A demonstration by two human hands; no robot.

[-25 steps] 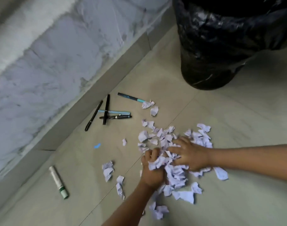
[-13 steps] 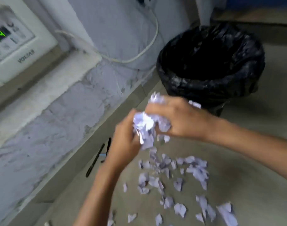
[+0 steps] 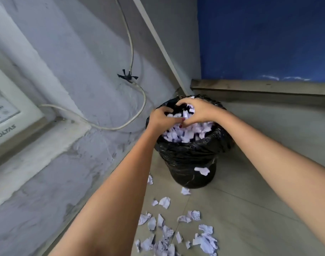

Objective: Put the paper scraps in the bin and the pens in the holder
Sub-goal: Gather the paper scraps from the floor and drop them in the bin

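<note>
A bin (image 3: 187, 154) lined with a black bag stands in the corner of the floor. Both my hands hover just over its mouth. My left hand (image 3: 160, 118) and my right hand (image 3: 201, 111) are cupped with fingers spread and thumbs touching. White paper scraps (image 3: 185, 133) lie piled inside the bin below them, and a few show in the gap between my palms. One scrap (image 3: 202, 170) clings to the bin's outer side. Several loose scraps (image 3: 164, 202) are scattered on the floor in front of the bin. No pens or holder are in view.
A grey wall with a raised ledge (image 3: 47, 145) runs along the left. A white Voltas unit (image 3: 6, 115) sits on it, with a loose cable (image 3: 137, 111) hanging beside the bin. A blue wall and a skirting board (image 3: 259, 89) close off the back.
My hands lifted a bundle of scraps off the floor and carried it up and forward to the bin's mouth, where they spread apart. The view swung up from the floor and the pens left it.
</note>
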